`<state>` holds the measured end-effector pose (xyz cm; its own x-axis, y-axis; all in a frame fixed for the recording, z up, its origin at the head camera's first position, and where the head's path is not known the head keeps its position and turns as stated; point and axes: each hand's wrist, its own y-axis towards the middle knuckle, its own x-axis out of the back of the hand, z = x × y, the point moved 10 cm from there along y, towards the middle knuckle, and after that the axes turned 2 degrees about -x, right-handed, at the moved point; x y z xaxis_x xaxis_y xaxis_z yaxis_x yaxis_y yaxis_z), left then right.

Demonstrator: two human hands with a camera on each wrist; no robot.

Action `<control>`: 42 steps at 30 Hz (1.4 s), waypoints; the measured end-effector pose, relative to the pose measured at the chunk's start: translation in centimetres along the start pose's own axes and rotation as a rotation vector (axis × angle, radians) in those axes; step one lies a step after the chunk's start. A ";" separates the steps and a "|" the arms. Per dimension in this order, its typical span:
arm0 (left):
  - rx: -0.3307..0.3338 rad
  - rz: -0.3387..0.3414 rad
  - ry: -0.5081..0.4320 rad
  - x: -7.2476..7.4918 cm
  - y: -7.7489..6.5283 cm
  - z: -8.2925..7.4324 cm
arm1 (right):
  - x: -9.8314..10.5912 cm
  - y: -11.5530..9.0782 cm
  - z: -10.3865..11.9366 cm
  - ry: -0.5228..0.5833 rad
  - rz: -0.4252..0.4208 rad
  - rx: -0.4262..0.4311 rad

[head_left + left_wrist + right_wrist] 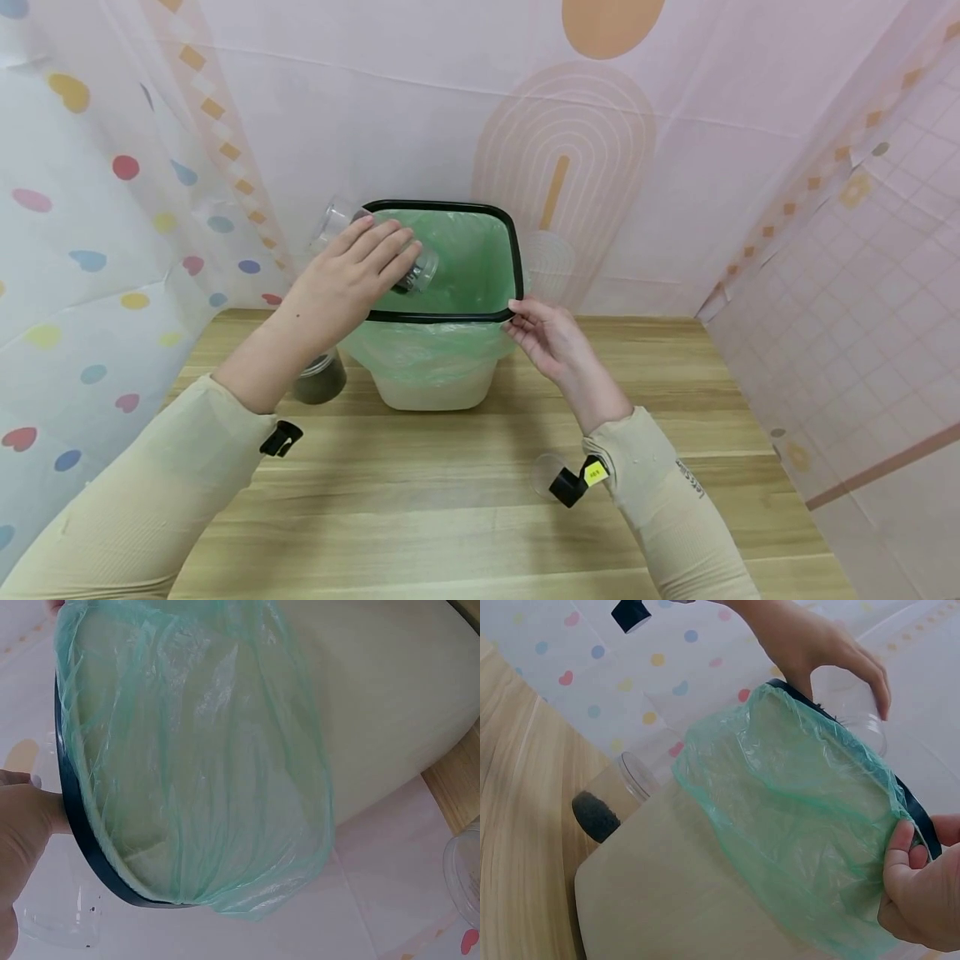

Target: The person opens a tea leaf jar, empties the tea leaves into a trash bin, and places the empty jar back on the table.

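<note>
My left hand [345,279] grips a clear plastic jar [426,268] from above. The jar tilts over the bin's left rim, its lower end inside the opening, with dark matter showing near that end. The white bin [435,392] is lined with a green plastic bag [420,354], folded over the outside under a black rim ring [442,317]. At the near right corner, my right hand [551,337] pinches the rim and bag between thumb and fingers. In the right wrist view, the left hand [825,652] curls round the jar [866,731].
A second clear jar [320,382], partly filled with dark granular matter, stands on the table left of the bin, partly behind my left forearm. A clear round lid [542,473] lies on the wooden table [420,517] near my right wrist. Patterned cloth [360,100] hangs behind.
</note>
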<state>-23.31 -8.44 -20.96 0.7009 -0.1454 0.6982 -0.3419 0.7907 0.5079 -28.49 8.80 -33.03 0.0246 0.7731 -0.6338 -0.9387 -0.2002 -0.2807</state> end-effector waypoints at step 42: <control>-0.058 -0.018 0.106 0.0 0.2 -0.9 | 0.2 -0.3 0.1 0.000 -0.009 0.005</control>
<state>-22.78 -7.77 -21.30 0.7700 -0.0988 0.6304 -0.2938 0.8221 0.4877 -28.29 9.10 -33.00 0.0332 0.7750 -0.6311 -0.9403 -0.1898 -0.2825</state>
